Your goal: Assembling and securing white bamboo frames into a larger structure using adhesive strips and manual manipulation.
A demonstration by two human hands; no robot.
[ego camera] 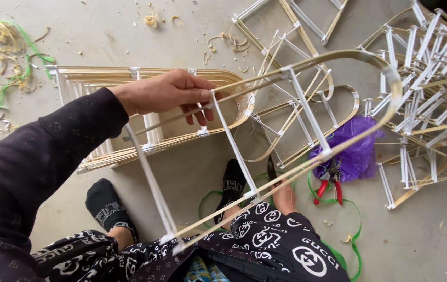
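floor (129, 31): grey concrete, shavings and green strap bits all over
frame pile (432, 78): heaped at the right, well apart from the hands
bamboo frame (307, 112): long looped one with white rungs, up across the lap
left hand (168, 94): grip closed round the frame's upper rail
right hand (284, 196): low by the knee, grip around a dark tool, can't tell how tight
pliers (329, 183): red handles, on a purple bag

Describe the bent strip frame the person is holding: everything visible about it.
The frame is a long loop of pale, bamboo-like strips, bent into a rounded end at the upper right, its two sides joined by several white cross rungs. It is held tilted above the floor. The left hand grips its upper strip near a rung; the right hand, low by the lap, touches the lower strip. Similar frames lie beneath it.
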